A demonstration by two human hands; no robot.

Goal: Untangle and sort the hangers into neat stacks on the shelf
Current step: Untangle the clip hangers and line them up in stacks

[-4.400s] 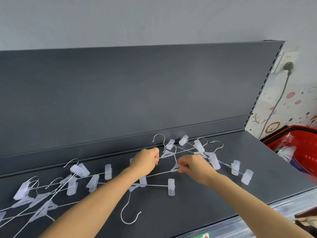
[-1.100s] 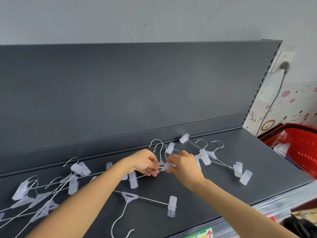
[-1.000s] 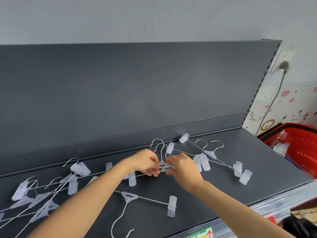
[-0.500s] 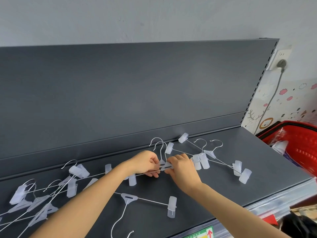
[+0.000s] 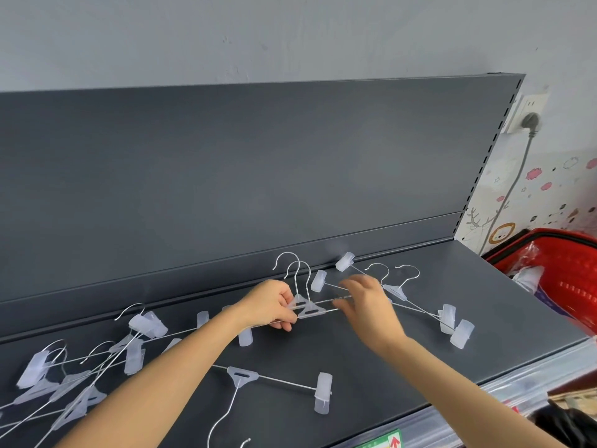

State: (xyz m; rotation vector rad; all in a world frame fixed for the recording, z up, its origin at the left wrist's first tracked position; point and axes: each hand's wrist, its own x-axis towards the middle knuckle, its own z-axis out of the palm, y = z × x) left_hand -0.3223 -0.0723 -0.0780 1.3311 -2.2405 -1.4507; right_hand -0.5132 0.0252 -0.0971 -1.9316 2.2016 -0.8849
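White wire clip hangers lie across the dark grey shelf (image 5: pixel 484 318). My left hand (image 5: pixel 269 307) pinches two stacked hangers (image 5: pixel 307 305) at their plastic centre pieces, hooks pointing at the back panel. My right hand (image 5: pixel 368 305) hovers blurred just right of them, fingers spread over the wire bars, holding nothing I can make out. Two more hangers (image 5: pixel 416 307) lie crossed at the right. One single hanger (image 5: pixel 245 378) lies near the front edge. A tangled pile of hangers (image 5: pixel 74 370) covers the left end.
The shelf's upright back panel (image 5: pixel 258 176) rises behind the hangers. A red basket (image 5: pixel 568 279) with plastic-wrapped goods stands to the right, below a wall socket (image 5: pixel 529 121) with a plugged cable. The shelf's front edge carries a clear label strip (image 5: pixel 452 418).
My right hand has let go of the stacked hangers' centre and moved right along the bars. My left hand stays pinching them. The view has shifted slightly.
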